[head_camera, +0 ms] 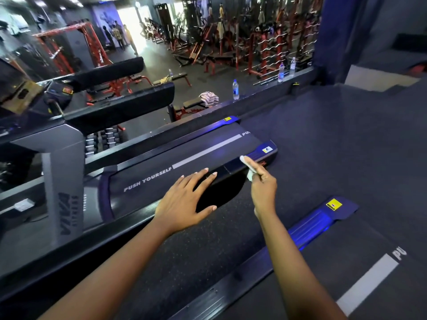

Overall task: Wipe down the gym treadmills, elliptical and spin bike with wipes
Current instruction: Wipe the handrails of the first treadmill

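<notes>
While the person leans over the treadmill with "PUSH YOURSELF" on its belt, the right hand has a white wipe bunched in curled fingers. One finger is stretched forward, pressing the wipe onto the treadmill's near side rail, close to the rear end cap. The left hand is flat with its fingers straight and spread fairly wide, holding nothing. Its fingertips are on that same rail, further toward the treadmill's front, but honestly I can't tell if the palm touches or just floats above.

Container-wise, it's just bottles. Beyond the treadmill's far side, a clear water bottle with a blue label stands upright on the ledge. Two more bottles stand further along, past the treadmill's rear end. How full any of them are is too small to make out. A striped towel sits on a bench beyond the far side too.

Most of the wipe is hidden inside the fist. The treadmill's console is cut off at the left edge and blurry. On the near side of it, a second treadmill shows only its rear corner and part of its belt.
</notes>
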A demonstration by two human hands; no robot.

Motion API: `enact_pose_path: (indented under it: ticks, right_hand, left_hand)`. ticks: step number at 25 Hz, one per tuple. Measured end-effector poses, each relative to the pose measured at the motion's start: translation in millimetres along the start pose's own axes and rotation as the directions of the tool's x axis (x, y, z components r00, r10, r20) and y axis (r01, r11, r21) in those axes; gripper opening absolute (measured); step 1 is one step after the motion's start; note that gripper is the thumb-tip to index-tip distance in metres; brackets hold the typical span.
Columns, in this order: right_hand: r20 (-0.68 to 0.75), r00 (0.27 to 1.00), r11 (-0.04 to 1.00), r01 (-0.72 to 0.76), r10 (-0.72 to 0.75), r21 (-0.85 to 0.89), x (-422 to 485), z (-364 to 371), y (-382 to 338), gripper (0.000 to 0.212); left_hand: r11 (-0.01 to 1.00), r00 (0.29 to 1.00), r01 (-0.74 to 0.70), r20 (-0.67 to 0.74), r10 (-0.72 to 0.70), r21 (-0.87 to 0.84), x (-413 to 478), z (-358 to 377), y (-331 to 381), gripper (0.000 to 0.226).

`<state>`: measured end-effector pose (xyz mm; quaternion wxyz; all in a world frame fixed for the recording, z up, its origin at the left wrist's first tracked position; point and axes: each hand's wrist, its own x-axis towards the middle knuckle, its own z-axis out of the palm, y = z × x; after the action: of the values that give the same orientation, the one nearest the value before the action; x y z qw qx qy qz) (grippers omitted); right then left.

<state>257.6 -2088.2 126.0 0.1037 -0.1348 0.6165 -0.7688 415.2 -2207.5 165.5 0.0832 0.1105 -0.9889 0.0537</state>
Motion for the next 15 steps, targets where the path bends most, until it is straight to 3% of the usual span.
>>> enact_pose_path:
  ticks: [3,11,15]
  right_hand:
    - [-0.061,0.997,0.996,0.051,-0.055,-0.075,-11,9,7,0.056]
    - [-0.136,0.943,0.953,-0.302,0.304,0.037,-30,22,46,0.045]
    - [-0.125,0.869,0.872,-0.452,0.478,0.189,-63,42,57,0.047]
  left_hand:
    - [1.0,1.0,-0.001,0.02,0.001,-0.002,0,0,0,0.076]
    - [1.0,0.999,0.007,0.041,-0.007,-0.005,2,-1,0,0.078]
    - [1.0,0.999,0.004,0.031,-0.004,-0.004,1,0,0,0.077]
